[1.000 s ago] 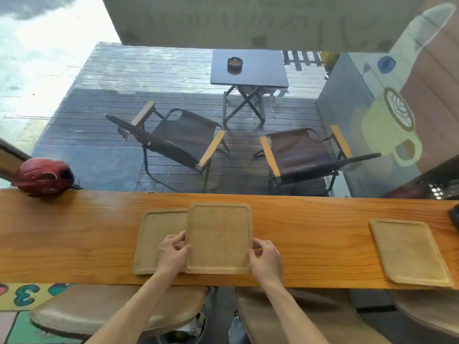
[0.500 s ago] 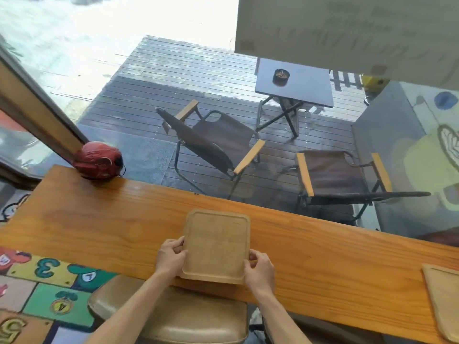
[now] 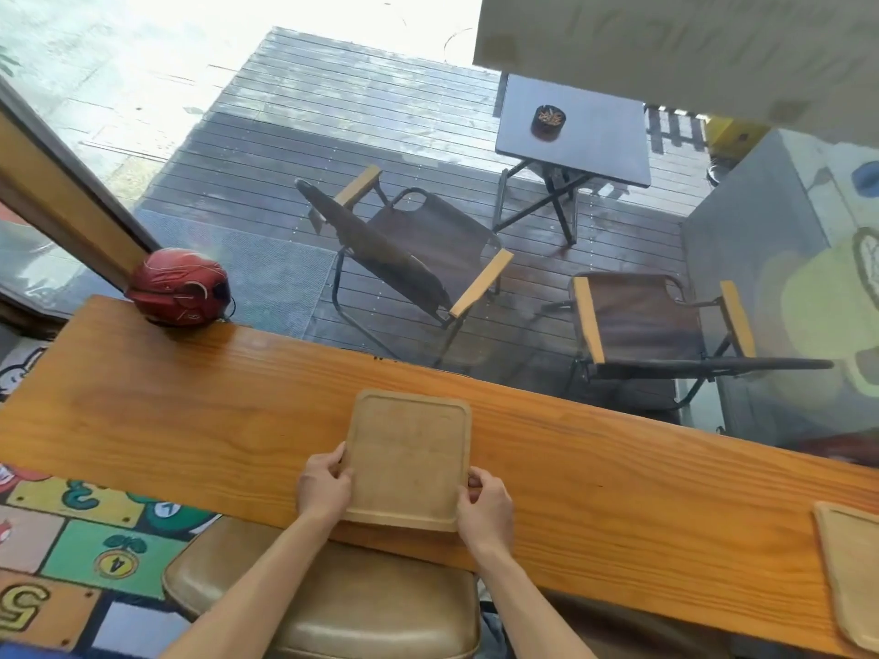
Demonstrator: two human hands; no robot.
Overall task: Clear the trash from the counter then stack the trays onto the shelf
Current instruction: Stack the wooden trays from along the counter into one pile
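Now stacked, the square wooden trays (image 3: 409, 461) stay gripped by left hand (image 3: 325, 487) and right hand (image 3: 484, 508) on the long orange-brown wooden bench (image 3: 190, 420); a red helmet (image 3: 180, 288) sits far left, another wooden tray (image 3: 851, 563) far right.

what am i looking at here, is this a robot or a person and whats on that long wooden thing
It is a person, not a machine. The single picture comes from a wide-angle camera worn on the head, looking forward and down, so you see only the bare forearms and hands. The left hand and right hand grip opposite sides of a wooden tray at the near edge of a long wooden counter. Whether another tray lies beneath it cannot be told. A second tray lies far right, partly out of frame, and a red helmet sits at the counter's far left corner. A padded stool stands below. Through the window are folding chairs and a small table.
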